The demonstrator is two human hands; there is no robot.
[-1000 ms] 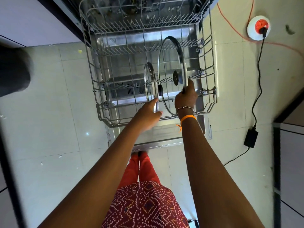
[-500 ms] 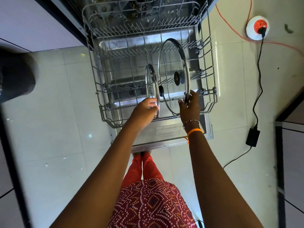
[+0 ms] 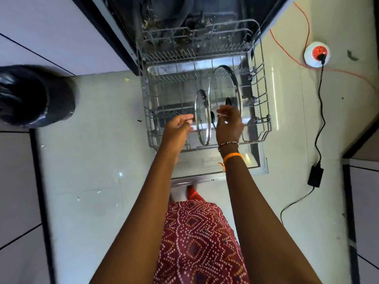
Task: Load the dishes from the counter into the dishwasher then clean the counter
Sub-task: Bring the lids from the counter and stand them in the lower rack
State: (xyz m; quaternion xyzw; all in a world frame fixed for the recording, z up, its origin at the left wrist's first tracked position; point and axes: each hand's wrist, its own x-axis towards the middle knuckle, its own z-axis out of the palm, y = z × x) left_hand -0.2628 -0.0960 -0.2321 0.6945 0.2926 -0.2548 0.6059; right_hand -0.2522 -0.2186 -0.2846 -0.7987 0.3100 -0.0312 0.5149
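Two glass lids, small (image 3: 202,117) and large (image 3: 225,93), upright on edge in the lower dishwasher rack (image 3: 264,111); left hand (image 3: 178,128) just left, right hand (image 3: 229,124) between them, both loosely curled, empty.

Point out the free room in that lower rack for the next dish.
The lower rack is bare left of the small glass lid, and behind both lids toward the tub. Crowded: the centre-right, where the large glass lid stands with the left hand and right hand near.
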